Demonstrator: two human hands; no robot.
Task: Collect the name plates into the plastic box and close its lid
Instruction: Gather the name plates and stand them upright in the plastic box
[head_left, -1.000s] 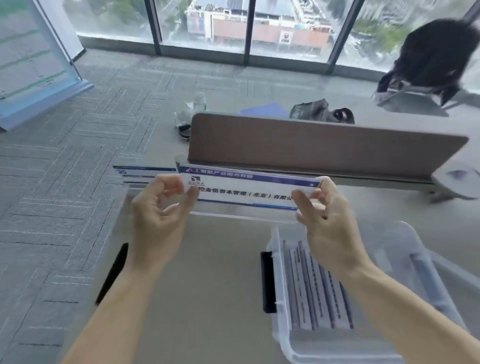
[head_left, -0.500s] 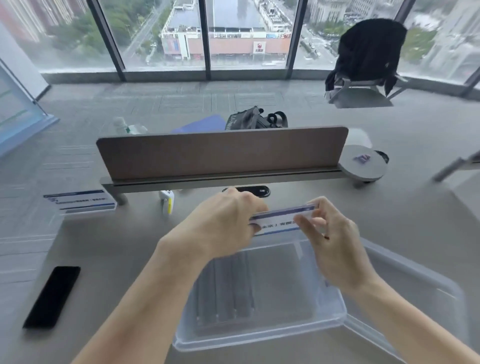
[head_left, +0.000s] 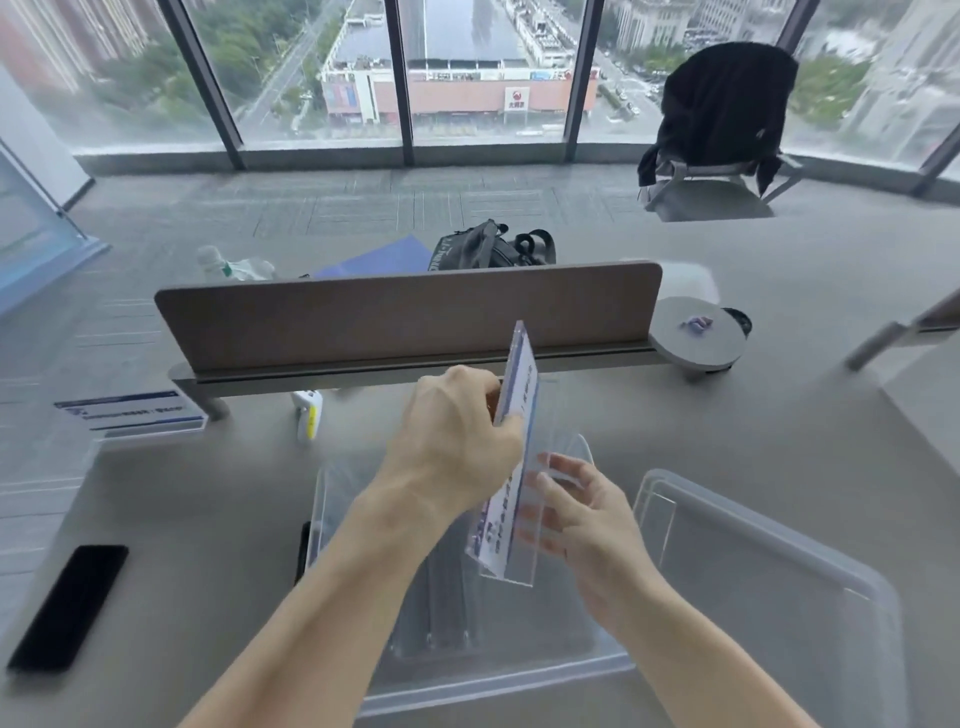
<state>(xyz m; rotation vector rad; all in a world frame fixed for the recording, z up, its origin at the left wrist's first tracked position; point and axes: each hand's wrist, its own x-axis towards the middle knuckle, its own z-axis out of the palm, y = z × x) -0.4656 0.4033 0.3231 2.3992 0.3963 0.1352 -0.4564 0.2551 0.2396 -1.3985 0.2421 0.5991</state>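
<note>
A clear acrylic name plate (head_left: 511, 457) with a white and blue card is held on end, tilted, above the open clear plastic box (head_left: 498, 686). My left hand (head_left: 457, 447) grips its upper part and my right hand (head_left: 576, 514) holds its lower clear edge. Other name plates (head_left: 441, 597) lie flat inside the box. The box's clear lid (head_left: 769, 571) lies open to the right. One more name plate (head_left: 130, 413) stands on the desk at the far left.
A brown desk divider (head_left: 405, 317) runs across behind the box. A black phone (head_left: 67, 605) lies at the left front. A small white and yellow object (head_left: 307, 415) stands near the divider's foot. A round grey pad (head_left: 696, 338) sits at the divider's right end.
The name plate was carried from the left, level in both hands, over the box and has turned from level to nearly upright. The view swung right, so the box sits lower and centred.
</note>
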